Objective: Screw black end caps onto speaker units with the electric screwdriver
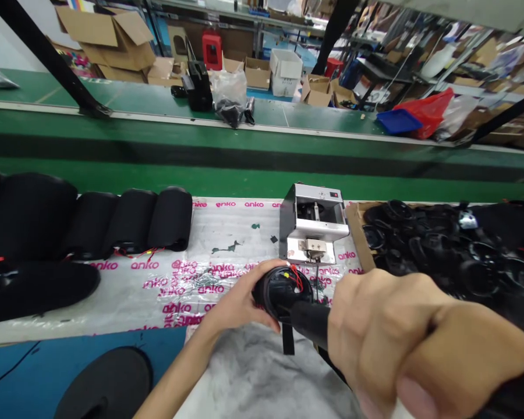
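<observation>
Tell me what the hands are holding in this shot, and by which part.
The left hand cups the round end of a black cylindrical padded unit, where red wires show. The right hand appears closed around its body.

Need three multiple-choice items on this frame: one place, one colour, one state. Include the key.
1. Where is the silver metal bench machine relative to the cardboard tray of black round rings?
A. Inside it
B. To its left
C. Behind it, on the far green bench

2. What colour are the thin wires at the end of the black cylindrical roll?
A. Red
B. Blue
C. White

3. Which hands are on that roll?
A. Neither
B. Only the left hand
C. Both the left hand and the right hand

Key:
1. B, the machine stands on the printed sheet, left of the tray.
2. A, red wires show against the roll's round end.
3. C, the left hand cups the round end and the right hand closes around the far part.
</observation>
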Action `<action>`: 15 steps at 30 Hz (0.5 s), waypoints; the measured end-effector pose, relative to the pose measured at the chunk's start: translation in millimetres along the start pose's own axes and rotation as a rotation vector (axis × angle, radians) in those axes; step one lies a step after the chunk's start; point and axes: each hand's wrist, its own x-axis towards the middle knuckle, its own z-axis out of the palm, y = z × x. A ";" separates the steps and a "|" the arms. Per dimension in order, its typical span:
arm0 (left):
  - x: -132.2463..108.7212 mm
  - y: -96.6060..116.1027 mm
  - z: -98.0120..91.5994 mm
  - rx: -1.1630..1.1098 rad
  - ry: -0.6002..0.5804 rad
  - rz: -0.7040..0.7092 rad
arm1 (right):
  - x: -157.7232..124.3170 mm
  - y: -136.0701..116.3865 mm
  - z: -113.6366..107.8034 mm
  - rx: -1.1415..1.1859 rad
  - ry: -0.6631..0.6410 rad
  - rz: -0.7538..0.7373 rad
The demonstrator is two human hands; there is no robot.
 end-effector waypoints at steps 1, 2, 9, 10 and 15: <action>0.2 -0.1 0.7 -0.006 -0.001 0.009 | 3.9 0.0 -3.5 0.024 -0.072 -0.005; 0.3 -0.5 1.0 -0.012 -0.003 0.015 | 6.9 -0.1 -7.7 0.048 -0.146 -0.018; 0.1 -5.1 -4.4 -0.037 -0.008 0.040 | 18.1 13.9 -12.7 0.056 -0.280 -0.160; 0.0 -5.3 -4.9 -0.035 -0.007 0.042 | 19.5 16.1 -10.4 0.057 -0.272 -0.167; 0.0 -5.2 -3.9 -0.039 0.008 0.036 | 24.5 19.2 -6.6 0.101 -0.261 -0.167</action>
